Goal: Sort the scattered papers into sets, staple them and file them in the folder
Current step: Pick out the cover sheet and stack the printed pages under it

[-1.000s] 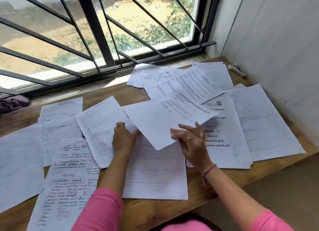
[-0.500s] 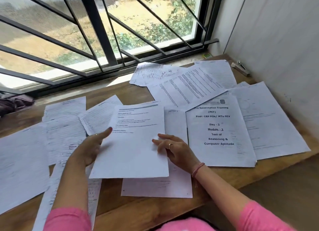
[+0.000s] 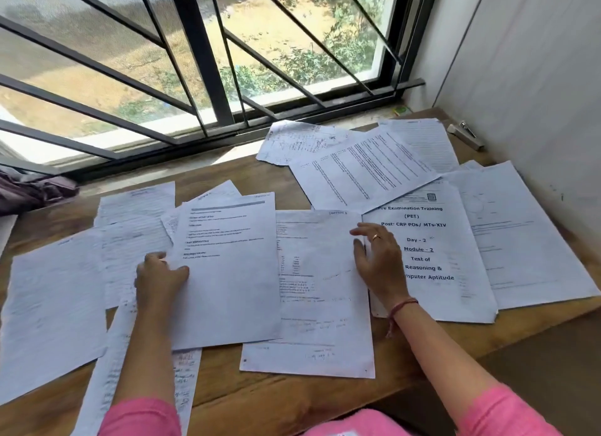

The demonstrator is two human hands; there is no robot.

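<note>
Typed sheet (image 3: 227, 273) moved left onto the handwritten pile; left hand (image 3: 159, 279) pinches its edge, probably; right hand (image 3: 377, 260) released, fingers spread on next sheet (image 3: 312, 292); sorting barely begun.

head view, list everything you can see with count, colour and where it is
loose papers: more than ten, exact count unclear as they overlap, white with print or handwriting, spread over the table
title page: one, white with bold black text, right of centre
printed sheet: one, white, left of centre, on top of other papers
stapler: one, silver and white, far right corner by the wall
table: one, brown wood, under the window
window grille: one, black bars, behind the table
cloth: one, dark purple, far left on the sill
small green item: one, on the sill, too small to tell
left hand: grips the printed sheet's left edge
right hand: fingers straight, between the centre sheet and the title page
</note>
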